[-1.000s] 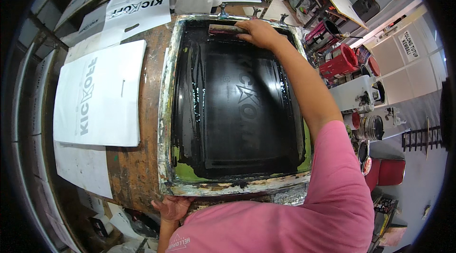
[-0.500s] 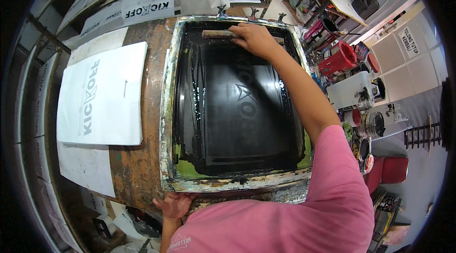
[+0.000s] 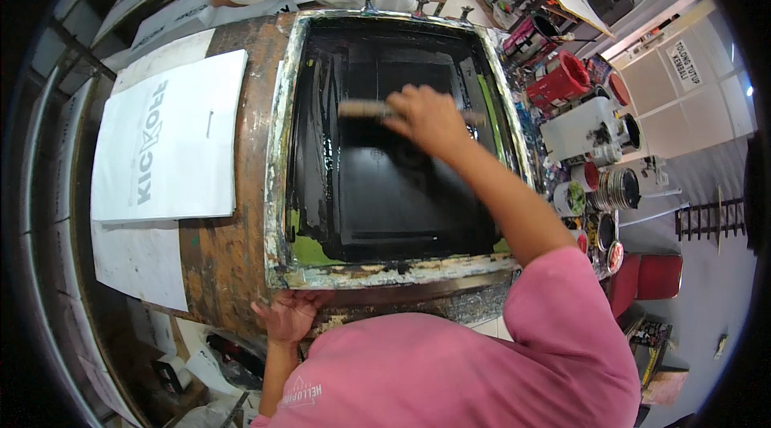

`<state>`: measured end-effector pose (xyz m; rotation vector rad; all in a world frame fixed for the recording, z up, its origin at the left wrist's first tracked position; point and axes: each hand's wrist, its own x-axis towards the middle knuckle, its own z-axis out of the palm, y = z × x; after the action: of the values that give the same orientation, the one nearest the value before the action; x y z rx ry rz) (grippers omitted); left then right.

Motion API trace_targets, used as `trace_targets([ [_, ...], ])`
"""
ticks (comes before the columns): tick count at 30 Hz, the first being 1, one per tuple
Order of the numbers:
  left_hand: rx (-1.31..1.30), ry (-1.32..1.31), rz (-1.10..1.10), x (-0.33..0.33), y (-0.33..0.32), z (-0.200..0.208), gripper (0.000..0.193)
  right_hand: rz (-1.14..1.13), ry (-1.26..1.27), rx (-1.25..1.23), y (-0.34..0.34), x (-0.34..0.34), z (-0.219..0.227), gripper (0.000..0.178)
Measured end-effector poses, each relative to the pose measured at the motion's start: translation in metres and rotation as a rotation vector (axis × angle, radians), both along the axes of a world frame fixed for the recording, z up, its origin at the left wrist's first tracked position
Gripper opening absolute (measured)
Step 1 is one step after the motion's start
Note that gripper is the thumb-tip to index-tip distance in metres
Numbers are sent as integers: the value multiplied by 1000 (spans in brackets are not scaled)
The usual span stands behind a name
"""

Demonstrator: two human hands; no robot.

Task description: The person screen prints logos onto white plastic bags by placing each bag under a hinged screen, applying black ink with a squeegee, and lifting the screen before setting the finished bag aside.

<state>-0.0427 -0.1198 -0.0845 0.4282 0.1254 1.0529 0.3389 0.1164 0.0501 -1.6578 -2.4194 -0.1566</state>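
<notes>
Location type: screen-printing workshop. Indicators: a paint-crusted rectangular frame (image 3: pixel 275 187) with black-inked mesh (image 3: pixel 385 219); a stained brown wooden worktop (image 3: pixel 233 263); a stack of white printed sheets (image 3: pixel 169 155); an open red bucket (image 3: pixel 554 84) among ink-smeared containers (image 3: pixel 580 131); a multi-tier metal rack (image 3: pixel 80 48) at left.

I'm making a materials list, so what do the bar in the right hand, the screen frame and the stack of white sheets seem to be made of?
Bar: probably wood, dull, from its brown tone, though it's blurred.
Screen frame: possibly wood, its surface hidden under rough, patchy multicoloured residue.
Stack of white sheets: perhaps paper or thin fabric; matte, flat, crisp-edged.
</notes>
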Motion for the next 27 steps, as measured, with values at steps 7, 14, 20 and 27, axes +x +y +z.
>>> trace_targets([
  [7,-20,45,2,8,9,23,100,41,154,-146,-193,-56,34,43],
  [14,-179,127,45,13,15,48,115,-67,146,-150,-188,-56,52,35],
  [20,-335,195,76,18,10,68,129,-5,176,-306,-204,-64,27,33],
  [27,-323,136,61,8,2,49,124,49,163,-126,-165,-58,-5,43],
])
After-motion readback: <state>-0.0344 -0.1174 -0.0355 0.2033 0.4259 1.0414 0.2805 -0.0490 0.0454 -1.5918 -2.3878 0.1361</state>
